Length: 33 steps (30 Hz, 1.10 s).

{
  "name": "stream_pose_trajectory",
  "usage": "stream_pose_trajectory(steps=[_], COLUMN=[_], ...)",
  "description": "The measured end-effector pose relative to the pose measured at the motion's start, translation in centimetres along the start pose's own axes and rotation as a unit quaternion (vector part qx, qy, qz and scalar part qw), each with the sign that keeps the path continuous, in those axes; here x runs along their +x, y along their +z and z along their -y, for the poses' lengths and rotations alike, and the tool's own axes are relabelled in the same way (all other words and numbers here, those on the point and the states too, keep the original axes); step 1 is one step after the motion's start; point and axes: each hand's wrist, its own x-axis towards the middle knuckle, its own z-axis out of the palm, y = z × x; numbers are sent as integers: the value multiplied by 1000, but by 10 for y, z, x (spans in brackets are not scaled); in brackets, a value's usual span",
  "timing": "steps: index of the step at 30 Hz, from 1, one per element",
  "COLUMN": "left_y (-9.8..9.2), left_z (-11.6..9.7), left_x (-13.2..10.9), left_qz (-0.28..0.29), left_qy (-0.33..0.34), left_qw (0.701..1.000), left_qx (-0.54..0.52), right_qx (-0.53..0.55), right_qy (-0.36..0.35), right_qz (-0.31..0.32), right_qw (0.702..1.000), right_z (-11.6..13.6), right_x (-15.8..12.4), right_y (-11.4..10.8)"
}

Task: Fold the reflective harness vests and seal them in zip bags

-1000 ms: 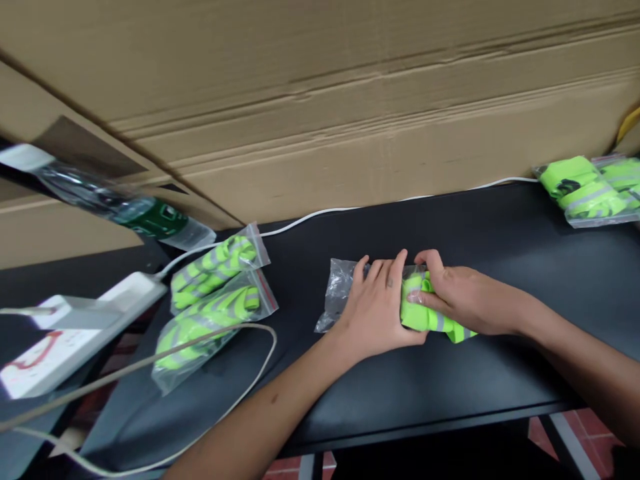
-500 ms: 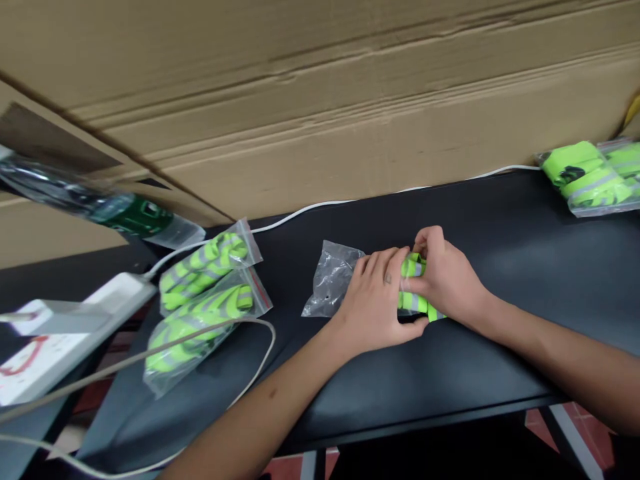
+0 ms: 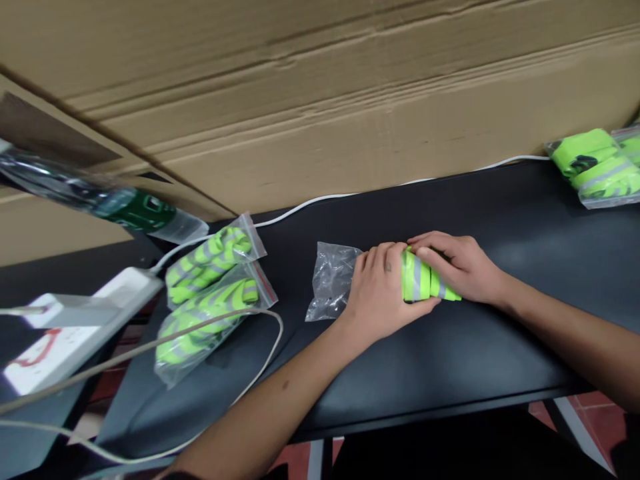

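Observation:
A folded neon-yellow strap bundle with grey reflective stripes (image 3: 419,279) lies on the black table, between my two hands. My left hand (image 3: 377,290) covers its left part, fingers wrapped over it and thumb along the near edge. My right hand (image 3: 463,267) closes on its right end, thumb on top and fingertips at the far side. An empty-looking clear plastic bag (image 3: 333,280) lies flat just left of my left hand, partly hidden by it.
Two bagged neon bundles (image 3: 207,260) (image 3: 210,320) lie at the left, near a white power strip (image 3: 85,333), loose cable (image 3: 273,347) and plastic bottle (image 3: 140,210). More bagged bundles (image 3: 597,167) sit far right. Cardboard (image 3: 375,147) stands behind the black table (image 3: 425,380).
My right hand has shifted slightly right and turned flatter over the bundle's end. More of the striped bundle shows between the hands. The whole view has shifted a little.

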Motion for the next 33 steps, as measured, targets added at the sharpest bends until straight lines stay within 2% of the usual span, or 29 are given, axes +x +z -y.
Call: stream_pose_trajectory(steps=[3,5,8,11,16,19,23,25,28,33], left_y=[0,1,2,5,7,5,1,-1,-3,-7], left_z=[1,2,2,3,3,3,3,4,4,5], left_x=[0,0,-1,-1,1,1,0,0,0,0], left_qz=[-6,-10,-18,-30,-38,-36,-5,10,25,50], left_qy=[-7,-6,-2,-5,-17,-30,-33,-31,-27,-3], left_qw=[1000,1000,1000,1000,999,999,999,999,999,999], left_qx=[2,3,3,6,8,0,-9,-7,-6,11], right_qx=[-10,-30,-105,-212,-256,-223,-146,-114,-112,-105], right_qy=[-79,-94,-55,-35,-96,-107,-99,-89,-92,-112], right_qz=[61,76,1,-91,-80,-26,141,197,210,215], right_qw=[995,992,993,972,959,969,974,970,967,964], right_z=[-6,-9,-11,-7,4,8,11,11,6,-7], right_x=[1,2,2,0,-5,-5,1,3,3,0], right_y=[-8,-9,-5,-2,0,-4,-21,-31,-37,-32])
